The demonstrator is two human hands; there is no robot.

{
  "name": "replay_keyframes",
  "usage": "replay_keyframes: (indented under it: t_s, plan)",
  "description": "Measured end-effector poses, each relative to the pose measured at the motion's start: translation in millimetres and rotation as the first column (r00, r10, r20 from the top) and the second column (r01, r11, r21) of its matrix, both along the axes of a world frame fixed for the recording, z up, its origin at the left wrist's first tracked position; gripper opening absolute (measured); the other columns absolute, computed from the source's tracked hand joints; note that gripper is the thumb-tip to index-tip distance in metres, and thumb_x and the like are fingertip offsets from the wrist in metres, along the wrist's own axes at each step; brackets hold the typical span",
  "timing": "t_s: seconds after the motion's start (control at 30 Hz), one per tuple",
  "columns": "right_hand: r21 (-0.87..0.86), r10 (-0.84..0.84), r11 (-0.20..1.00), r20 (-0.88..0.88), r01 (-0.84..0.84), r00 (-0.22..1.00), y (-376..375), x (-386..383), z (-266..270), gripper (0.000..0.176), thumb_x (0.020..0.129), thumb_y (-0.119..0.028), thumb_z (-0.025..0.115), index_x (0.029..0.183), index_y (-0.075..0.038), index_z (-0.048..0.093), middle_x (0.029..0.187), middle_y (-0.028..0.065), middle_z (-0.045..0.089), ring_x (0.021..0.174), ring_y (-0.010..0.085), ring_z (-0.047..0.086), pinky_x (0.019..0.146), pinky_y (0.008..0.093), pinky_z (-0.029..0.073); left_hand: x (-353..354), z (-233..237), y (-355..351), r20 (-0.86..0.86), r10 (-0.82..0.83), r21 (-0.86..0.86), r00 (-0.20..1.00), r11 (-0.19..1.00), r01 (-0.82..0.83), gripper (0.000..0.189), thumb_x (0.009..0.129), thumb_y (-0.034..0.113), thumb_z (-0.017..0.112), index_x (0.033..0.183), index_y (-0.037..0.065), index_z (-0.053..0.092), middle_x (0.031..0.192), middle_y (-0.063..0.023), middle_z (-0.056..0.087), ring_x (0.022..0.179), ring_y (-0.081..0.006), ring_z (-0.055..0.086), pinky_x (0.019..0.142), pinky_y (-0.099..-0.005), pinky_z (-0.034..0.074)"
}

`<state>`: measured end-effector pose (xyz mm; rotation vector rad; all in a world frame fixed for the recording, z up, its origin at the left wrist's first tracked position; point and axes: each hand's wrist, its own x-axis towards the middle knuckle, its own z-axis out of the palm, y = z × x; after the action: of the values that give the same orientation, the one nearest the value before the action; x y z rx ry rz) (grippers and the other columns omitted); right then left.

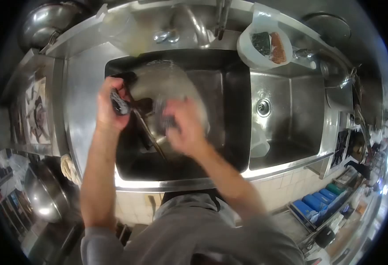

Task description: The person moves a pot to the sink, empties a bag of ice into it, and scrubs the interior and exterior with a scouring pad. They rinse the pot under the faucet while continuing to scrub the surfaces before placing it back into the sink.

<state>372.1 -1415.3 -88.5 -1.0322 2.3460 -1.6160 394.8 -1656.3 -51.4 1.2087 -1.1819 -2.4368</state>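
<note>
I stand at a steel double sink (238, 110). My left hand (110, 106) grips the dark handle of a large metal pan (167, 84) tilted over the left basin. My right hand (183, 126) presses a dark scrubbing pad (166, 120) against the inside of the pan; the hand is blurred. The tap (198, 26) stands above the basin at the back.
The right basin shows its drain (263, 107). A white bag with sponges (264, 44) hangs at the back right. Metal bowls sit at the top left (48, 22) and lower left (43, 198). A stove burner (37, 112) lies left. Blue crates (320, 201) stand lower right.
</note>
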Motion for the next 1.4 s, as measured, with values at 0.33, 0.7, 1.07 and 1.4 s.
replay_keyframes:
  t_s: [0.33,0.7,1.07,1.4]
  plan:
    - [-0.033,-0.174,0.984,0.033,0.175,0.984,-19,-38,-18,0.037,0.074,-0.010,0.063,0.110,-0.007,0.060,0.121,0.0168,0.062,0.121,0.0377,0.056,0.115,0.0612,0.032,-17,8,-21,0.052,-0.060,0.012,0.997,0.998,0.059,0.031,0.079,0.039,0.069,0.088,0.010,0.069,0.086,-0.0043,0.072,0.068,-0.0166,0.059,0.049,-0.0292,0.037]
    - [-0.015,-0.236,0.972,-0.033,0.236,0.971,-21,-48,-20,0.036,0.074,-0.008,0.059,0.110,-0.004,0.062,0.117,0.0203,0.065,0.109,0.0404,0.061,0.103,0.0496,0.045,-22,1,-33,0.113,0.014,-0.021,0.994,1.000,-0.011,0.035,0.069,0.043,0.077,0.080,0.014,0.062,0.068,0.0036,0.052,0.063,-0.0135,0.046,0.056,-0.0317,0.029]
    - [0.031,-0.056,0.998,-0.038,0.057,0.998,29,43,-32,0.038,0.073,0.000,0.060,0.111,-0.002,0.057,0.133,0.0230,0.053,0.132,0.0398,0.049,0.116,0.0479,0.033,98,-41,103,-0.032,-0.405,-0.487,0.914,0.804,0.340,0.069,0.101,0.063,0.051,0.133,0.002,0.061,0.124,-0.0126,0.067,0.116,-0.0219,0.060,0.100,-0.0373,0.046]
    - [0.138,-0.082,0.989,0.203,0.054,0.976,69,13,5,0.033,0.083,-0.002,0.055,0.116,-0.004,0.058,0.139,0.0143,0.053,0.119,0.0218,0.052,0.105,0.0332,0.039,82,-41,201,-0.193,-0.094,-0.244,0.977,0.969,0.045,0.040,0.110,0.034,0.049,0.112,-0.002,0.066,0.084,-0.0054,0.064,0.080,-0.0083,0.054,0.072,-0.0283,0.048]
